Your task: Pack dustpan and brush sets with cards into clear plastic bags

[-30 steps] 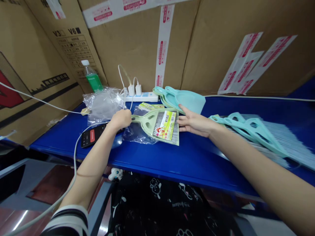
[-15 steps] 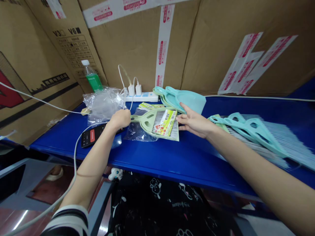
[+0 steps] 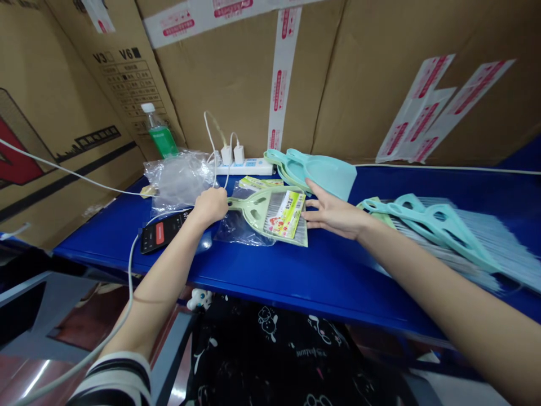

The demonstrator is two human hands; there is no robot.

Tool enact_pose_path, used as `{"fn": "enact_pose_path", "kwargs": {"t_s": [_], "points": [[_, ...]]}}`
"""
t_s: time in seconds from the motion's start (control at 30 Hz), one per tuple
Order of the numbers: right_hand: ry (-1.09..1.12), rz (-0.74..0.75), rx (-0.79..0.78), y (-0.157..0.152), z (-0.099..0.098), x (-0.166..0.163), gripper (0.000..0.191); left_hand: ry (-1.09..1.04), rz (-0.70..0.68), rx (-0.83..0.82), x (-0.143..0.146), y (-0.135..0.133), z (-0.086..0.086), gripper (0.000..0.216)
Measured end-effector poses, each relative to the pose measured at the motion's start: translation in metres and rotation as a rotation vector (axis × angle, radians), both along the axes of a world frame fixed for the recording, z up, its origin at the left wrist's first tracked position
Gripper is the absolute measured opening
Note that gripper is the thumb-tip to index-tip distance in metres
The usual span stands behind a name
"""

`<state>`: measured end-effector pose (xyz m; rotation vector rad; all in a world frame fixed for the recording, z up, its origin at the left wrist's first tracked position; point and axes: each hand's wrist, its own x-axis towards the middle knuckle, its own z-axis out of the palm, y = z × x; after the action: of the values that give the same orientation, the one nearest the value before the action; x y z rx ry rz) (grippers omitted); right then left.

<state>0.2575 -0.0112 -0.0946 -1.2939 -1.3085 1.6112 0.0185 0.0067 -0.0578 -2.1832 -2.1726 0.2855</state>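
My left hand [image 3: 211, 206] is closed round the handle end of a pale green dustpan and brush set [image 3: 253, 210]. Grey-white bristles lie in the pan, with a yellow-green printed label card [image 3: 287, 215] over them. At the set's right edge is my right hand [image 3: 329, 213], fingers spread, its fingertips touching the edge of the card and pan. Beneath the set lies a clear plastic bag [image 3: 236, 232]. Just behind my right hand rest stacked dustpans [image 3: 332, 172], light blue over green. Another label card [image 3: 257, 181] shows behind the set.
Blue and green brushes [image 3: 443, 231] lie piled at the right of the blue table [image 3: 262, 276]. To the left are a phone [image 3: 159, 232], crumpled plastic bags [image 3: 180, 177] and a green-labelled bottle [image 3: 162, 135]. A power strip [image 3: 253, 166] with chargers sits before the cardboard wall [image 3: 236, 84].
The view has shifted very slightly. My left hand keeps its hold on the dustpan set, and my right fingers stay at its right edge, with the card tilted a little differently.
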Motion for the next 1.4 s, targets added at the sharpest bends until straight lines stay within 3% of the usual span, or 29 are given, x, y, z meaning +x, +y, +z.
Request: {"fn": "enact_pose_path", "kwargs": {"t_s": [0.17,0.37,0.5,0.7,0.83,1.03,1.1,1.13,1.23,1.3,1.4], "points": [[-0.007,0.010,0.046,0.002,-0.006,0.001,0.103,-0.006,0.005,0.016,-0.003,0.000,0.002,0.041],[-0.027,-0.027,0.047,0.001,-0.003,0.000,0.094,-0.003,0.016,0.039,-0.006,0.000,0.004,0.038],[-0.025,0.026,0.070,0.001,-0.001,0.003,0.088,0.000,0.029,0.054,-0.007,0.001,0.004,0.036],[-0.122,-0.062,0.047,-0.002,0.007,-0.003,0.049,-0.023,0.008,0.052,-0.005,0.000,0.002,0.037],[-0.139,-0.040,0.039,-0.001,0.006,-0.005,0.020,-0.038,-0.007,0.051,-0.003,0.001,0.000,0.037],[-0.195,0.074,0.179,0.003,-0.009,0.001,0.027,-0.049,-0.016,0.127,0.006,-0.007,-0.001,0.037],[-0.216,0.061,0.209,0.003,-0.011,0.001,0.028,-0.104,-0.113,0.211,0.011,-0.012,-0.001,0.038],[-0.224,0.055,0.218,0.004,-0.011,0.000,0.029,-0.162,-0.229,0.235,0.013,-0.015,-0.002,0.037],[-0.211,0.072,0.257,0.005,-0.011,0.000,0.026,-0.381,-0.758,0.166,0.020,-0.024,-0.008,0.029],[-0.189,0.105,0.286,0.006,-0.011,0.001,0.023,-0.430,-1.015,0.095,0.023,-0.028,-0.013,0.028],[-0.178,0.133,0.280,0.007,-0.011,0.003,0.024,-0.363,-1.141,0.072,0.026,-0.029,-0.019,0.037]]}}
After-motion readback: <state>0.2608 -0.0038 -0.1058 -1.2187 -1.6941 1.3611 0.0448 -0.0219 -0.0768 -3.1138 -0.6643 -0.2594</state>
